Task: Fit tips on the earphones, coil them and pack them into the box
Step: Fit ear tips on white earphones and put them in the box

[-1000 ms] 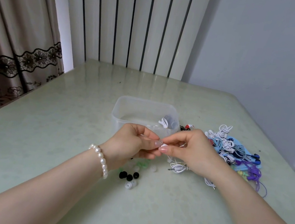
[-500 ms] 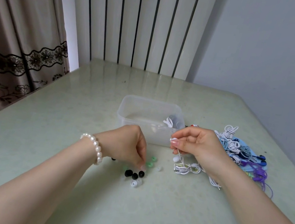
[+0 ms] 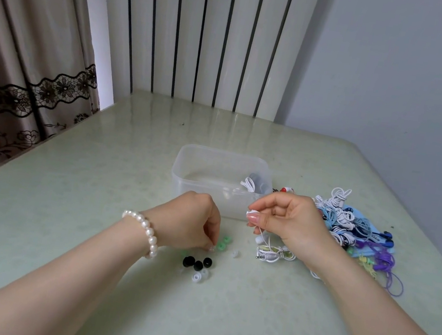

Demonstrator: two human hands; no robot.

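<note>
Head view: The clear box [image 3: 220, 182] stands on the tabletop [image 3: 90, 204]. In front of the box, the left hand [image 3: 190, 220] pinches a clear tip [image 3: 210, 249] among loose tips [image 3: 197, 264]. The right hand [image 3: 290, 220] pinches a white earphone [image 3: 251, 213]; its cable coil [image 3: 272, 253] lies below. Bundled earphones [image 3: 350, 227] lie right of the box.

Site: I read this as a home room | Evidence: lace-trimmed curtain [image 3: 24, 76] at left; white column radiator [image 3: 201, 32] on far wall; glossy pale-green surface [image 3: 95, 175]; plain painted wall [image 3: 404, 81] at right.
</note>
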